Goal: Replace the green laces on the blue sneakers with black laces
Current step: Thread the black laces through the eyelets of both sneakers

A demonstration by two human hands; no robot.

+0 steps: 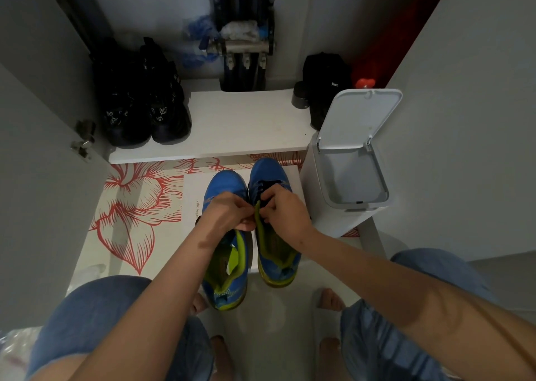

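Note:
Two blue sneakers with yellow-green linings stand side by side on the floor, toes pointing away from me. The left sneaker (224,267) has no lace that I can see. The right sneaker (269,174) carries a black lace (268,185) across its upper eyelets. My left hand (227,211) and my right hand (285,209) meet over the right sneaker's green tongue (258,215). Both pinch something small there with curled fingers; the lace ends are hidden under the fingers.
A white bin (348,171) with its lid up stands right of the sneakers. A white shelf (232,131) ahead holds black shoes (142,99) and a black bag (324,84). A red-flowered mat (136,212) and a white sheet (193,197) lie underneath. My knees and bare feet frame the bottom.

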